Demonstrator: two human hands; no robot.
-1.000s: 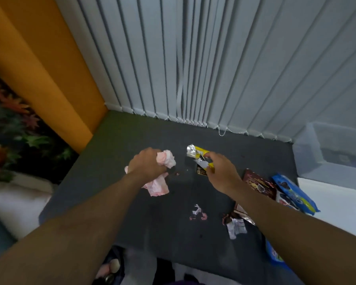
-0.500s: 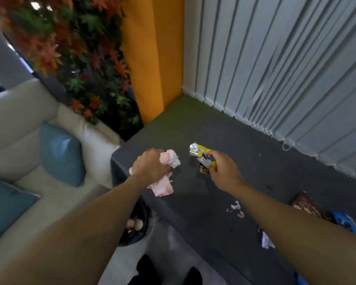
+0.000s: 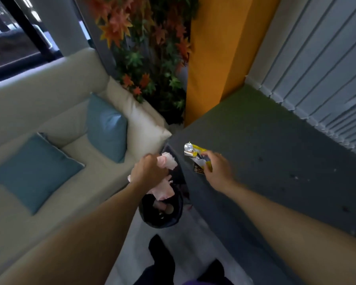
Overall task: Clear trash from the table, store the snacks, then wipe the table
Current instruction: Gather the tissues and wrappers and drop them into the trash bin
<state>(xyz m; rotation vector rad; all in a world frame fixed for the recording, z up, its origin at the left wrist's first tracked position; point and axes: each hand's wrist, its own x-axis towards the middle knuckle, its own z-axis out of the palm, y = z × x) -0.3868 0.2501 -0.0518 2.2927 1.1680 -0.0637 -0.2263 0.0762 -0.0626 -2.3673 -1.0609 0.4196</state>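
Note:
My left hand (image 3: 147,171) grips a crumpled pink-and-white tissue wad (image 3: 167,161), held off the table's left edge and above a black trash bin (image 3: 161,210) on the floor. The bin holds some rubbish. My right hand (image 3: 218,171) pinches an opened yellow-and-silver snack wrapper (image 3: 193,153) over the near-left corner of the dark grey table (image 3: 275,161). Small crumbs and specks dot the tabletop.
A cream sofa (image 3: 49,120) with two teal cushions (image 3: 105,126) stands left of the bin. An orange pillar (image 3: 214,58) and a wall of artificial leaves (image 3: 148,58) rise behind. Vertical blinds (image 3: 317,68) run along the table's far edge. My dark shoes (image 3: 160,254) are on the pale floor.
The view has swung left, away from the snack packs. Both hands moved left with their trash; the tissue wad left the tabletop and now hangs above the bin.

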